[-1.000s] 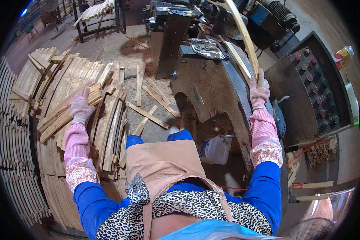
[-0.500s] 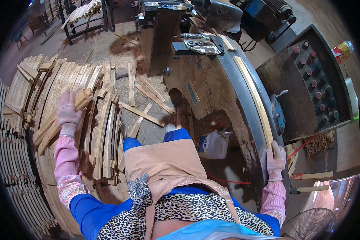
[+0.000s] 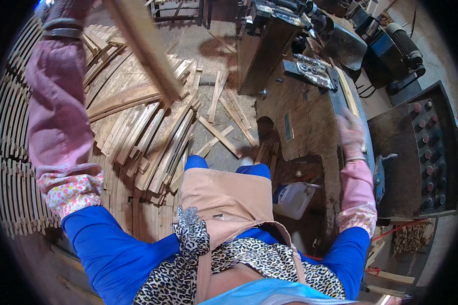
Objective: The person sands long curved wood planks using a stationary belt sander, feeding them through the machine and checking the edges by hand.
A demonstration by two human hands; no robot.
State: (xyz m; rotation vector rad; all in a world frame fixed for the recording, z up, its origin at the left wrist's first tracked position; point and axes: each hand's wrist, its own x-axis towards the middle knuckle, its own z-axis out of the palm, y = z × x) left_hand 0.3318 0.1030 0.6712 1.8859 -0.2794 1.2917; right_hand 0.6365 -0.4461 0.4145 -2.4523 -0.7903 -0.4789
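A: Start close in. What sits nearest the body?

B: A tan apron (image 3: 224,198) over blue trousers, with a white plastic jug (image 3: 293,199) on the floor just beside the right knee.

A: And the right hand?

B: The right hand (image 3: 352,133), in a pink glove, lies on the machine bed (image 3: 310,127), pressing down on a long pale wooden slat (image 3: 348,99) that runs along the bed's far edge. The fingers look flat and close together on top of the slat; whether they curl round its edge, I cannot tell.

A: The left?

B: The left arm is raised high at the picture's left side. The left hand (image 3: 66,10) is mostly cut off at the top rim, so I cannot tell how its fingers are set. A blurred wooden stave (image 3: 147,48) slants down from that hand, and looks to be held by it.

A: What lies beyond?

B: Under the stave, a heap of curved wooden staves (image 3: 152,137) covers the floor, with loose strips scattered toward the machine. To the right stands a dark control panel (image 3: 422,152) with round buttons. Farthest off, a metal guide plate (image 3: 310,68) and a dark motor (image 3: 404,48).
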